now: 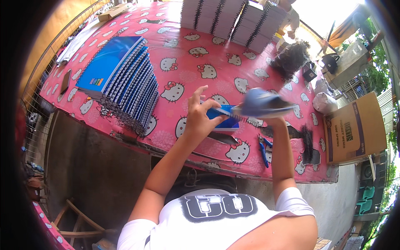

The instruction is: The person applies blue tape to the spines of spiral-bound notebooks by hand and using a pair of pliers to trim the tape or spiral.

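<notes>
A small blue spiral notebook (227, 124) is held low over the pink table, its wire coil running between my two hands. My left hand (200, 110) pinches its left part between thumb and fingers, the other fingers raised. On the right, a cover or pages are lifted and smeared by motion. My right hand (276, 121) is under that lifted part; its fingers are mostly hidden, but it appears to grip it. Blue-handled cutting pliers (263, 151) lie close to my right forearm. Several black coils (307, 141) lie further right.
A tall stack of blue spiral notebooks (121, 83) stands at the left. White spiral-bound blocks (214, 18) line the far edge. A cardboard box (356, 129) sits at the right, with a dark tangled heap (291, 58) behind. A phone-like slab (66, 81) lies far left. Another person (291, 16) is beyond the table.
</notes>
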